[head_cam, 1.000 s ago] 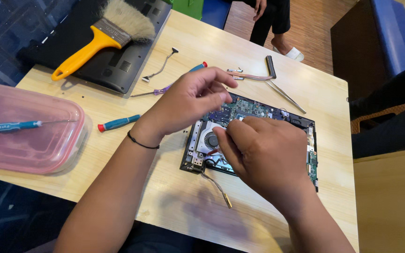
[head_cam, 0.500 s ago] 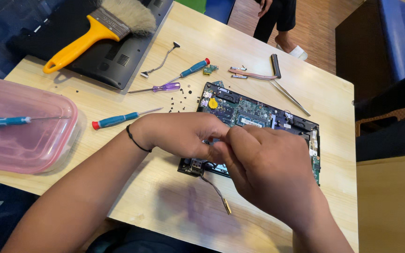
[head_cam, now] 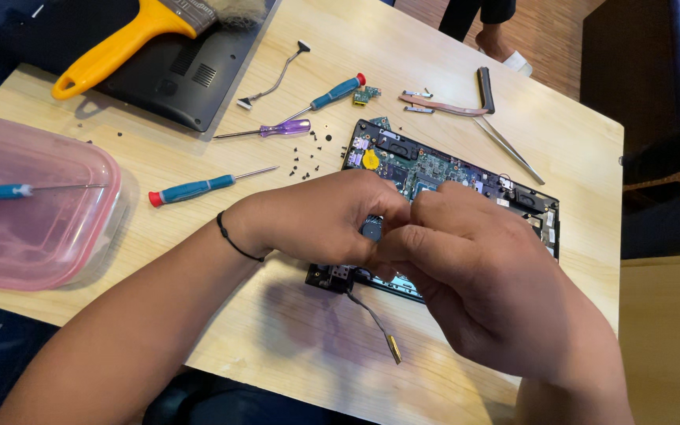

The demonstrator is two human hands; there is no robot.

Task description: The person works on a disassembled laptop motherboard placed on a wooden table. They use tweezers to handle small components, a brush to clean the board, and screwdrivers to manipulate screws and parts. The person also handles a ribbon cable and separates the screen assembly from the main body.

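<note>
A bare laptop circuit board (head_cam: 450, 169) lies on the wooden table (head_cam: 293, 338). My left hand (head_cam: 316, 216) and my right hand (head_cam: 474, 267) meet over its near left corner. The fingertips of both are pinched together on a small grey-blue part (head_cam: 371, 229) that shows between them. How that part sits on the board is hidden by the fingers. A thin cable with a gold plug (head_cam: 377, 324) trails from the board's near edge toward me. A black band is round my left wrist.
Left of the board lie three screwdrivers (head_cam: 190, 190) (head_cam: 277, 128) (head_cam: 336, 91) and several loose black screws (head_cam: 313, 157). A yellow-handled brush (head_cam: 116, 49) rests on a black laptop cover (head_cam: 182, 79). A pink plastic box (head_cam: 41, 228) stands left. Tweezers (head_cam: 507, 147) and a flat cable (head_cam: 442, 105) lie behind. Someone's foot (head_cam: 505, 49) is beyond the table.
My left hand came down from above the board and closed against my right hand's fingers. The view has shifted, so more of the board's far side shows.
</note>
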